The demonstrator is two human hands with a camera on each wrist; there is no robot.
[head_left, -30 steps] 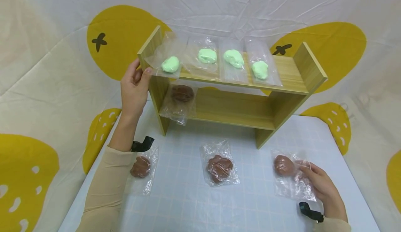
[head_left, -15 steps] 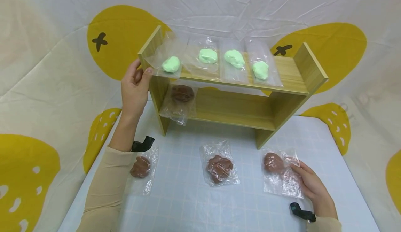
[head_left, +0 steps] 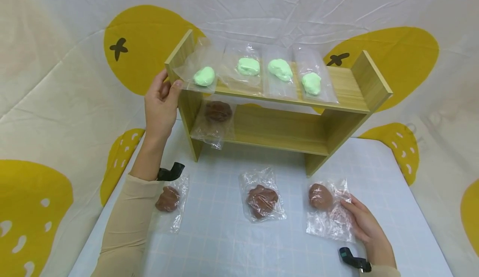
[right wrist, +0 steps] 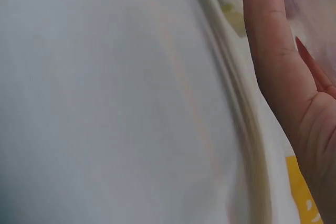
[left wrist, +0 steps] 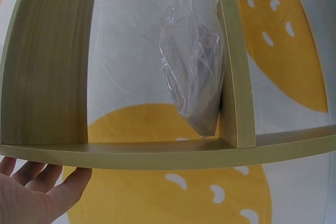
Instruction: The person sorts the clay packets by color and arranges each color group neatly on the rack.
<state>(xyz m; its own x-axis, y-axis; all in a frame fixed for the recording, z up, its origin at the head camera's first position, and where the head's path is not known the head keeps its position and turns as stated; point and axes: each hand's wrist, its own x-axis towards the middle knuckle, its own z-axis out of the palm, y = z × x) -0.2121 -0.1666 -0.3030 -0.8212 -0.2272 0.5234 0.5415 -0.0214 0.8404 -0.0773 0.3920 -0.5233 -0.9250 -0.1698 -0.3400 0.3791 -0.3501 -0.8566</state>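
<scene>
Gripping shelf [head_left: 278, 96] end, left hand [head_left: 161, 102]; right hand [head_left: 364, 225] apparently pinching brown-dough bag [head_left: 327, 210]; no writing legible.

Clear plastic bag [head_left: 329, 211], crinkled, holding round brown dough lump [head_left: 320, 196] in upper left part; bag lies flat on table, near right edge, just in front of wooden shelf's right leg. Wooden shelf [head_left: 277, 115], light wood, two tiers, upright at table's back edge, left side panel [head_left: 187, 106] toward table's left edge.
</scene>
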